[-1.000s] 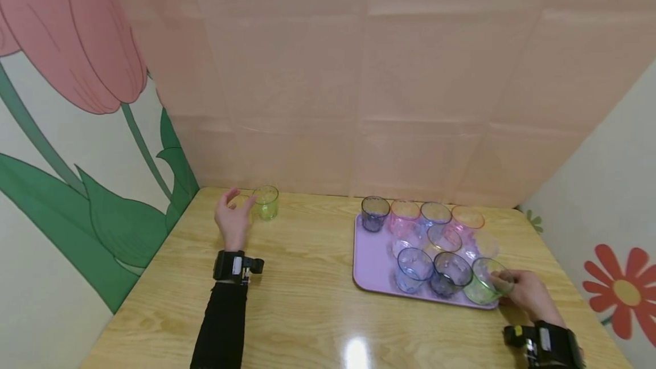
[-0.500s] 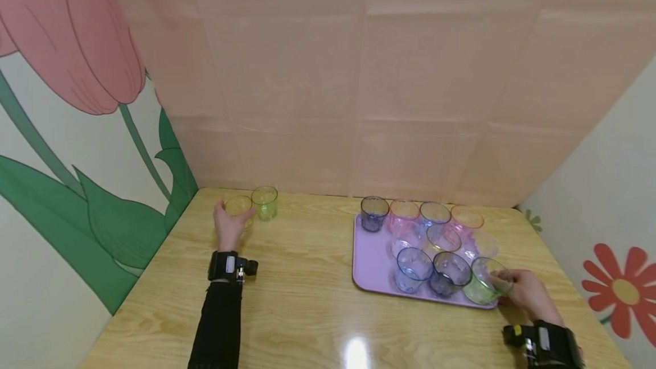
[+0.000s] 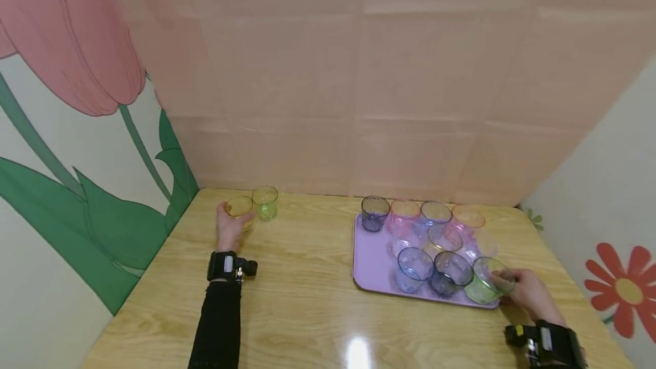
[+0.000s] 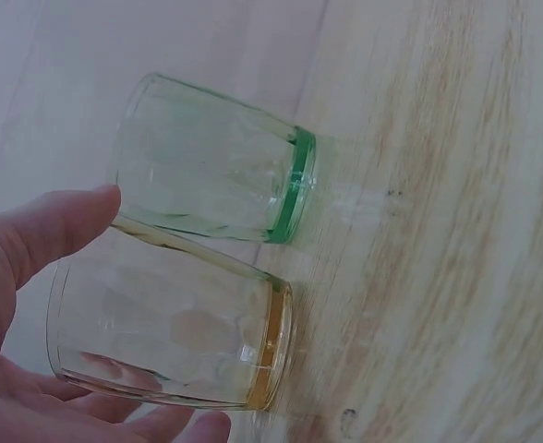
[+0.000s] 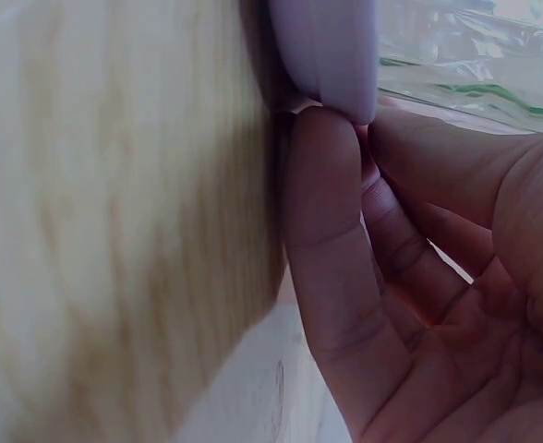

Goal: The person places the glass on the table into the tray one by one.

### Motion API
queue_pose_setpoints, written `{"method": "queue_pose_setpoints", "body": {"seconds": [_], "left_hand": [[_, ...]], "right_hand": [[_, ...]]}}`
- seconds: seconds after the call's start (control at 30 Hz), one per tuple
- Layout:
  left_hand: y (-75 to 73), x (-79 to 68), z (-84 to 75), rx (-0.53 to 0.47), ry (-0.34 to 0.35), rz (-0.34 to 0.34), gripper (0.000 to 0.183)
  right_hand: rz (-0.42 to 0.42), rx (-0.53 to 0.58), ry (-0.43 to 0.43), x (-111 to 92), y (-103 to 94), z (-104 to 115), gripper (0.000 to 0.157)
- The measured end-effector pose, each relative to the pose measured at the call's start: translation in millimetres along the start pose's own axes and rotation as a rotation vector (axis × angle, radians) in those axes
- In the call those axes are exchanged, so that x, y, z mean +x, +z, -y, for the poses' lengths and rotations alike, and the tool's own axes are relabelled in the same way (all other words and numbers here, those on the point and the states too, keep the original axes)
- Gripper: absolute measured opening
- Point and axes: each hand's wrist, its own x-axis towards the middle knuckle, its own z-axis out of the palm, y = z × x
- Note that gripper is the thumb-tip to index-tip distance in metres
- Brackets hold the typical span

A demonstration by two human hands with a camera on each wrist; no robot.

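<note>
My left hand (image 3: 230,229) is curled round a yellow-tinted glass (image 4: 174,328) that stands upright on the table at the back left. In the left wrist view the thumb lies along one side of it and the fingers along the other. Right beside it stands a green glass (image 4: 211,166). At the right, my right hand (image 3: 530,295) pinches the near right corner of a lilac tray (image 3: 371,269). The right wrist view puts a finger under the tray's edge (image 5: 331,55) and the thumb above. Close to that thumb, a green-tinted glass (image 3: 482,289) stands on the tray.
Several tinted glasses crowd the tray, among them a blue one (image 3: 410,278), a dark grey one (image 3: 448,281) and another dark one (image 3: 374,218) at its far left corner. The wooden table (image 3: 302,278) meets a pinkish covered wall (image 3: 307,101) at the back.
My left hand has shifted slightly left, and its thumb and fingers have come round the yellow glass. The right hand and the tray have stayed in place.
</note>
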Motion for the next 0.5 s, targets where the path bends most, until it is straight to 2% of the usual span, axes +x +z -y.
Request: {"method": "queue_pose_setpoints", "body": {"seconds": [0.1, 0.3, 0.4, 0.5], "left_hand": [[-3.6, 1.1, 2.0, -0.006, 0.001, -0.009, 0.096], [-0.5, -1.3, 3.0, -0.028, 0.011, -0.049, 0.088], [-0.2, -3.2, 2.3, -0.086, 0.007, -0.082, 0.086], [0.6, -4.2, -0.1, -0.144, 0.039, -0.122, 0.083]], "right_hand": [[0.018, 0.004, -0.008, 4.0, 2.1, 2.5, 0.045], [0.020, 0.018, 0.033, 3.6, 1.1, -1.3, 0.048], [0.015, -0.003, 0.035, 4.1, 0.1, -1.0, 0.046], [0.015, -0.007, 0.020, 3.4, -0.4, -1.6, 0.047]]}}
